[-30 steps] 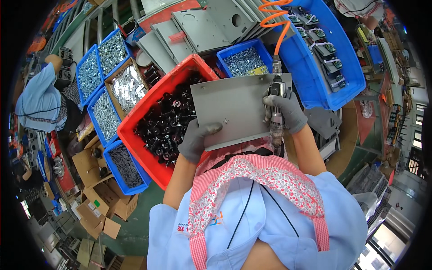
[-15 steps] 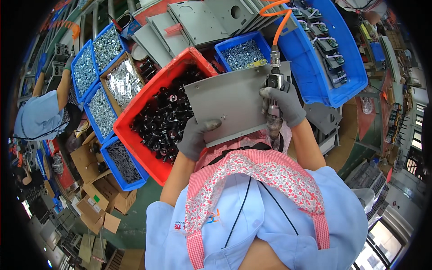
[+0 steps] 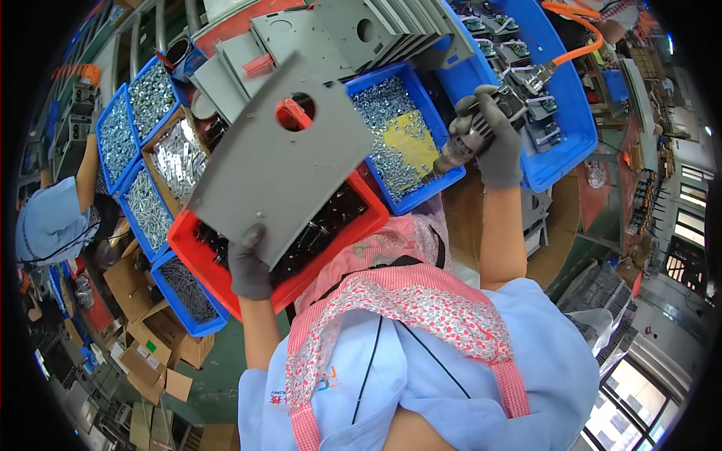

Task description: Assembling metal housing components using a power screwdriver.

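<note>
My gloved left hand (image 3: 250, 263) grips the lower edge of a grey sheet-metal plate (image 3: 293, 161) with a round hole near its far end. The plate is tilted above the red bin (image 3: 376, 214) of black parts, hiding much of it. My gloved right hand (image 3: 499, 146) is wrapped round a pneumatic screwdriver (image 3: 474, 134) joined to an orange air hose (image 3: 580, 49). Its tip points down and left at the right side of a blue bin (image 3: 430, 197) of small metal nuts, with a yellow patch among them. Whether the tip touches them I cannot tell.
Grey metal panels (image 3: 323, 34) stand stacked at the back. A long blue bin (image 3: 560, 161) with circuit boards is at the right. Blue trays (image 3: 197, 327) of fasteners line the left, beside a box of metal brackets (image 3: 180, 154). A co-worker (image 3: 56, 214) is at far left.
The plate has moved left and turned, its holed end now up over the red bin. My right hand has left the plate, swinging the screwdriver from upright to slanted over the bin of nuts.
</note>
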### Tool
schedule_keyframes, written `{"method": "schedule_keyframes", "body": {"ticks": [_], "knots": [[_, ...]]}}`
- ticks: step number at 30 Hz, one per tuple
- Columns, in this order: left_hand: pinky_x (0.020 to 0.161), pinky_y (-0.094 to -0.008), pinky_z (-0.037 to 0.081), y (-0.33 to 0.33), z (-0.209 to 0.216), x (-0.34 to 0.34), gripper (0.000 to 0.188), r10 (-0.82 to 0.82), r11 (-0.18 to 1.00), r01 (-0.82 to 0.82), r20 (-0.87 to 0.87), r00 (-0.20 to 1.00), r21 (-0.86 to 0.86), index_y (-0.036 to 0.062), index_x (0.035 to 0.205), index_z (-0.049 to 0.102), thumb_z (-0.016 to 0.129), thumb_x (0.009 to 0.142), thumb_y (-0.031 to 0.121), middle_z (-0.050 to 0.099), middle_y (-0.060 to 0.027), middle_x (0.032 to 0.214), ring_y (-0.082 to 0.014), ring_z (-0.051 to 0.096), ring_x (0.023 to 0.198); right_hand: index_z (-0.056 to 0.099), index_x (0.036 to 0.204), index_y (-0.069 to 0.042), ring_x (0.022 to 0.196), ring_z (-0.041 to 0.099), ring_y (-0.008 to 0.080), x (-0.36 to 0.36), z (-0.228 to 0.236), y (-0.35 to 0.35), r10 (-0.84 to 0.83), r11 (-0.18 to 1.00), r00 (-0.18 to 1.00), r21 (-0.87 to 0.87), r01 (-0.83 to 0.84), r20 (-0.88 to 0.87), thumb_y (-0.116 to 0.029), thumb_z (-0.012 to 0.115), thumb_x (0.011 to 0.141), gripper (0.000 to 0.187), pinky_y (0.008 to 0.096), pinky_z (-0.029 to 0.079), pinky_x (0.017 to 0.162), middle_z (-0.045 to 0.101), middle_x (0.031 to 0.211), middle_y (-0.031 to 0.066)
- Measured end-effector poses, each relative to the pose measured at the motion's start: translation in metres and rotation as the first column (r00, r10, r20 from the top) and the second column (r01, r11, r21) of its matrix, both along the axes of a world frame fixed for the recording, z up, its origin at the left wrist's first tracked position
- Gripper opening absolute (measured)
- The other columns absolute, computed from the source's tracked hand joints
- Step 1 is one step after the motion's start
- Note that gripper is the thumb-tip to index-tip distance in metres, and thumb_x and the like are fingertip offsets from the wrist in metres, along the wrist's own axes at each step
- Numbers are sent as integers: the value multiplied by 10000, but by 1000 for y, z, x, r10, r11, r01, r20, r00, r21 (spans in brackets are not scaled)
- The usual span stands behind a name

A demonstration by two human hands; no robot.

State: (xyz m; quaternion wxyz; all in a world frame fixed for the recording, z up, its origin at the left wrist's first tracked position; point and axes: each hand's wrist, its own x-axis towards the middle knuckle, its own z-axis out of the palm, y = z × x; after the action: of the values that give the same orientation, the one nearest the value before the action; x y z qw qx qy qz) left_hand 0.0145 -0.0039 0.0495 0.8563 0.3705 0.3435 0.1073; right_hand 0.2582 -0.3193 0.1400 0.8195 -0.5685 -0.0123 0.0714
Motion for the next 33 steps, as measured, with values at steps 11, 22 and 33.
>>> {"method": "schedule_keyframes", "body": {"ticks": [11,22,33], "knots": [[907,-449,525,-15,1,18,532,94,968,-116,-106,990,-223,-32,1214,516,583,686,-32,590,-148,1129,-317,608,1023,556,937,-2,558,598,151,50,-90,28,-231,972,958,-8,236,167,56,576,790,160,248,471,454,630,793,147],[930,-470,514,-13,7,34,519,90,957,-137,-188,978,-254,-74,1197,505,570,682,-61,590,-181,1134,-341,609,1030,600,934,13,637,570,102,64,-132,62,-179,977,954,-67,201,241,140,573,713,257,228,462,552,623,781,65],[896,-441,530,-22,35,50,571,19,987,-51,-199,980,-154,-91,1252,453,552,691,-51,581,-206,1161,-330,617,1031,580,998,13,759,596,127,52,-175,55,-101,862,941,-444,245,322,123,610,752,272,241,484,660,625,870,66]]}}
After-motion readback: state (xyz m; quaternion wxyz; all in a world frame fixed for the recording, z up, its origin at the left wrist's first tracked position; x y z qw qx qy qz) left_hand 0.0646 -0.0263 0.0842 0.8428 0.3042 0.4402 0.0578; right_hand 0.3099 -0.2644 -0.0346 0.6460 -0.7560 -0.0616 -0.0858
